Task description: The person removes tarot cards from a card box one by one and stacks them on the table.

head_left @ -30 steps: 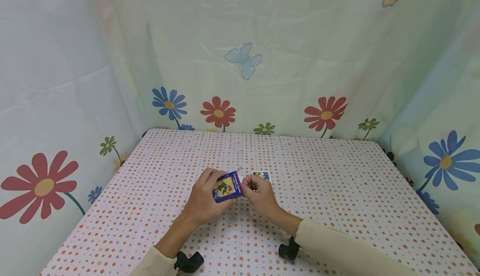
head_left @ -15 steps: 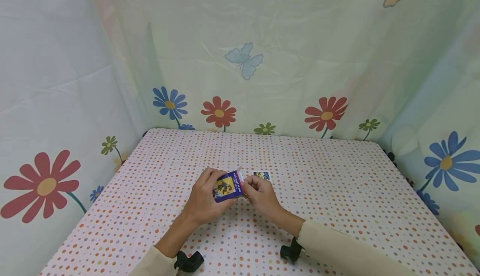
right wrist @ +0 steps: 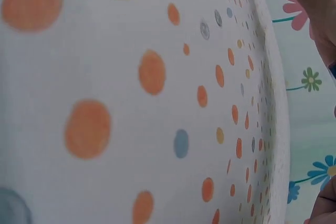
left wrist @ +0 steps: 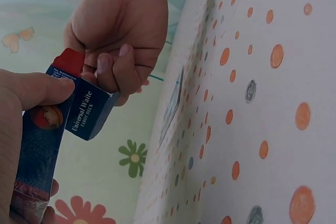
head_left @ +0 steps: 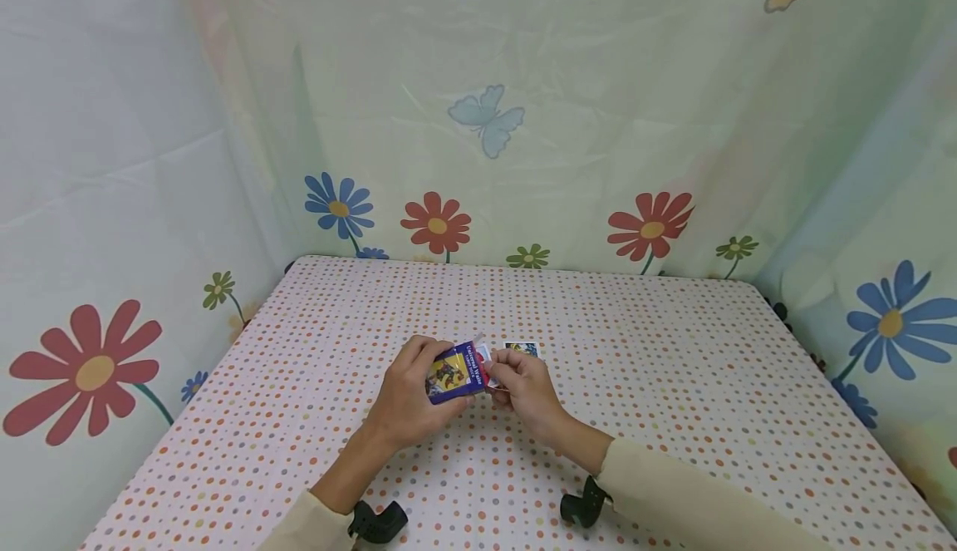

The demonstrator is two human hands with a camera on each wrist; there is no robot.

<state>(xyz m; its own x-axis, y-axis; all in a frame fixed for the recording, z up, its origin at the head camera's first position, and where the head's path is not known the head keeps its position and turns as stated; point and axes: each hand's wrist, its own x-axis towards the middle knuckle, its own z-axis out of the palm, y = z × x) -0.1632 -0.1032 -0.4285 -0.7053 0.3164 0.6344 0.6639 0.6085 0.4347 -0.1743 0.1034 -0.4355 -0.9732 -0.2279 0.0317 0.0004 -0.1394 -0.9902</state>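
My left hand [head_left: 409, 393] grips a purple-blue tarot deck box [head_left: 454, 372] with a yellow picture, its open end turned right. In the left wrist view, the box reads "Universal Waite Tarot Deck", and a red flap [left wrist: 70, 61] stands out at its mouth. My right hand [head_left: 526, 389] is right at that mouth, thumb and fingers pinching a white-edged card [head_left: 483, 354] that shows partly out of the box. The pinched edge is mostly hidden by the fingers. Just beyond the right hand, a picture card [head_left: 523, 349] lies on the table, partly covered in the head view.
The table wears a white cloth with coloured dots [head_left: 658, 385]. Behind it and at both sides hang curtains [head_left: 568, 119] printed with flowers and butterflies. A black wrist camera [head_left: 377, 523] is on the left wrist and another black camera [head_left: 583, 505] on the right.
My right hand has shifted slightly right, away from the box mouth, and more white and red shows between the fingers and the box. The left hand and box stay in place.
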